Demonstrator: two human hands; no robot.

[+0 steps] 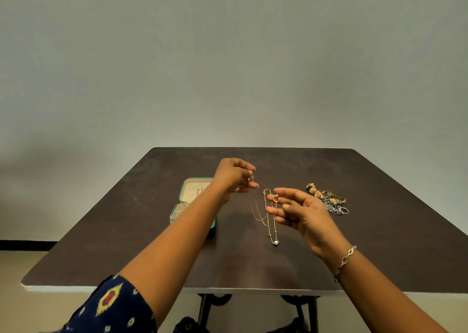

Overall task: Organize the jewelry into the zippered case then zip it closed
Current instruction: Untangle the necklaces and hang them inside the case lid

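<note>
The left hand pinches 1 end of a thin chain with curled fingers, raised above the tabletop just right of the open teal case. The chain sags in a loop toward the right hand, whose fingers are spread and nearly straight. A ring pendant sits at its thumb and forefinger tips, but I cannot tell whether it is pinched or only resting there. If only resting, it could slide off and drop. Beneath the loop a pearl chain appears to lie on the tabletop, so lowering the 2 hands carelessly risks tangling the 2 chains. Bunching the slack into the case could knot it or leave links across the zipper track. The pile of jewelry sits well to the right, not yet sorted.
</note>
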